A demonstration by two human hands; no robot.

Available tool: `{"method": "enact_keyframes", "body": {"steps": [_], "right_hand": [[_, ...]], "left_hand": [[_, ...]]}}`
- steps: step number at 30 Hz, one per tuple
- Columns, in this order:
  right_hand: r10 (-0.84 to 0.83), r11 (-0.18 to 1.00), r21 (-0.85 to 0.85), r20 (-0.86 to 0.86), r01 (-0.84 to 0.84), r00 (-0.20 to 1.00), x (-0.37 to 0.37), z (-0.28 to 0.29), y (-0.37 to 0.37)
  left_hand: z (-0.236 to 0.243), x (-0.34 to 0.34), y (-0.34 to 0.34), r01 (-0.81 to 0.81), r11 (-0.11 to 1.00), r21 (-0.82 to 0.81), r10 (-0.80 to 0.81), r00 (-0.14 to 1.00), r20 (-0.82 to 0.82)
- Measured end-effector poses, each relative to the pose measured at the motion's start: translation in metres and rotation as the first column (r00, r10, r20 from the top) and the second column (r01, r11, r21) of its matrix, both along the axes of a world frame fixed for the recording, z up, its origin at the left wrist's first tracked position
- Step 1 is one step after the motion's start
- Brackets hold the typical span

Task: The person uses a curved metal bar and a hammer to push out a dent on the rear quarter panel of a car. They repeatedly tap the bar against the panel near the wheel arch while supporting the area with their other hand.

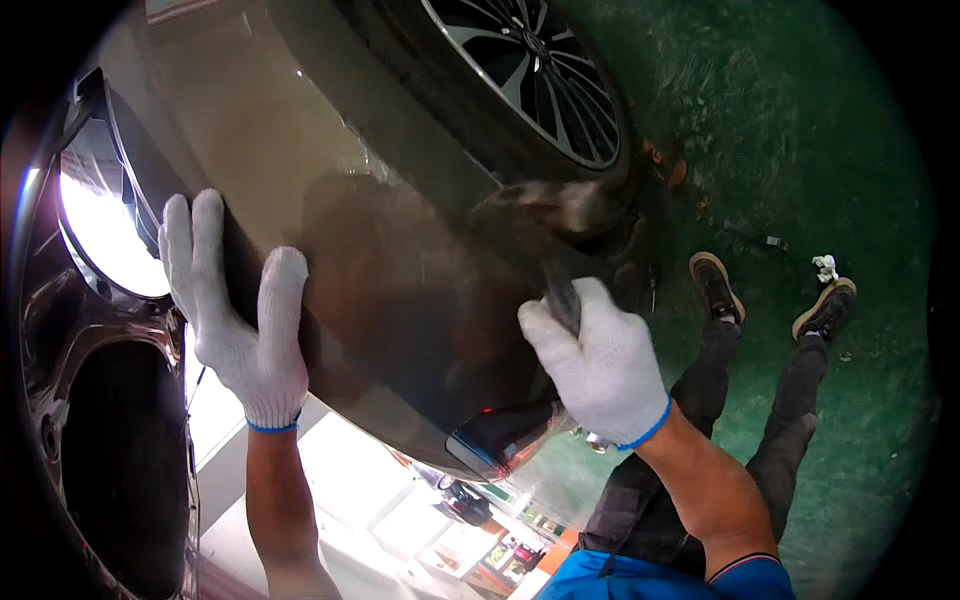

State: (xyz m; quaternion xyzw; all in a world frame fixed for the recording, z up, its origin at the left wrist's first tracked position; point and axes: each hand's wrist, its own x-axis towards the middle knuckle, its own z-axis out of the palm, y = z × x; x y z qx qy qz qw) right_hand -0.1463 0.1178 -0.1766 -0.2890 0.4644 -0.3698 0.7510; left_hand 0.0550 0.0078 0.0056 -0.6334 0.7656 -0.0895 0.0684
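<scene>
My left hand [245,330], in a white knit glove with a blue cuff, lies with fingers spread against the upper edge of a brown-grey car body panel [390,300]. In a matching glove, my right hand [605,365] is closed around the dark handle of a hammer [562,295]. Its head end is smeared by motion, close to the bodywork between the wheel [535,60] and the tail light [505,437]. Whether the hammer touches the panel, I cannot tell.
An open car door or lid frame [105,330] stands at the left. My shoes [715,285] are on the green floor [780,130] at the right. A crumpled white scrap [825,267] and a thin dark tool [755,238] lie nearby. Cluttered shelves [490,550] appear at the bottom.
</scene>
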Motion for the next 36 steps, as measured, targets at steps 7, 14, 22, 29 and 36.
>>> {"method": "enact_keyframes", "body": {"steps": [7,14,22,29,36], "right_hand": [[0.046,0.989,0.141,0.012,-0.047,0.999,-0.006,-0.006,-0.015],[-0.003,0.981,0.194,0.017,0.000,1.000,-0.016,-0.003,-0.025],[-0.012,0.999,-0.035,-0.138,0.008,0.990,-0.004,-0.016,-0.028],[-0.075,0.946,0.322,0.115,0.034,0.990,-0.022,-0.016,0.000],[-0.082,0.986,0.147,0.014,0.079,0.997,0.001,-0.010,0.001]], "left_hand": [[0.000,-0.004,0.000,0.002,1.000,0.028,-0.003,0.999,0.044],[-0.002,-0.004,0.000,-0.016,1.000,-0.014,0.015,1.000,-0.027],[-0.008,-0.007,0.000,0.016,0.999,-0.035,-0.016,1.000,-0.014],[-0.015,-0.055,-0.031,0.354,0.849,0.392,-0.476,0.834,0.280],[-0.052,-0.076,-0.038,0.383,0.710,0.591,-0.615,0.747,0.254]]}}
